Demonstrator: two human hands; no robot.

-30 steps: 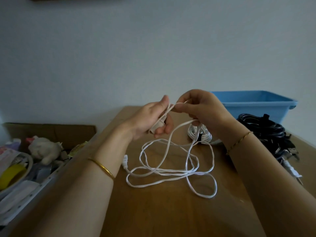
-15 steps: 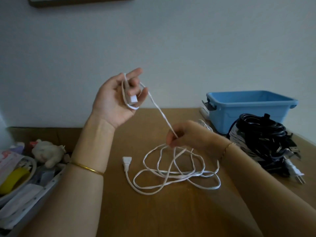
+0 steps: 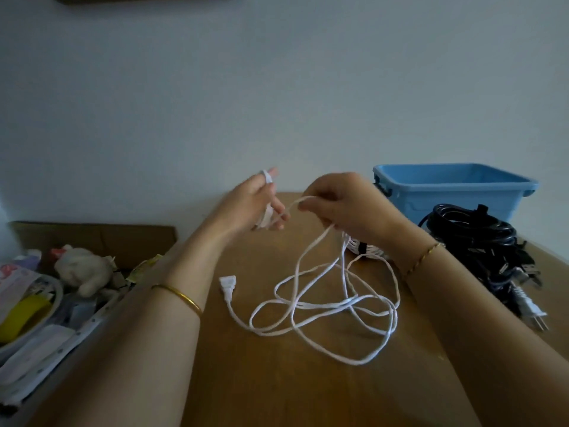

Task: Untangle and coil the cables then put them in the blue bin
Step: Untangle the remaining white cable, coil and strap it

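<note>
Nearest the front edge of the wooden table (image 3: pixel 277 380), the two forearms reach in from either side, the left wrist wearing a plain gold bangle (image 3: pixel 181 295) and the right a thin gold chain bracelet (image 3: pixel 423 257). Between them the loose part of the white cable (image 3: pixel 323 306) lies in several overlapping loops on the middle of the table, and its flat white plug (image 3: pixel 228 283) rests on the wood at the left of the loops. From the loops two strands rise to the hands, which are raised above the far half of the table. The left hand (image 3: pixel 252 204) holds the cable, a turn of it wound over its fingers and one band crossing a raised fingertip. The right hand (image 3: pixel 345 204) pinches the same cable between thumb and curled fingers, just beside the left hand. Partly hidden behind the right wrist sits a coiled white cable (image 3: pixel 366 249). Along the right edge lies a bundle of black cables (image 3: pixel 474 235), with a grey pronged plug (image 3: pixel 529 309) pointing toward the front. Just behind that bundle, at the far right corner, stands the blue bin (image 3: pixel 455 192). Off the left edge, an open cardboard box (image 3: pixel 92 238) holds clutter, among it a pale plush toy (image 3: pixel 84 271) and a yellow roll (image 3: pixel 23 315).
</note>
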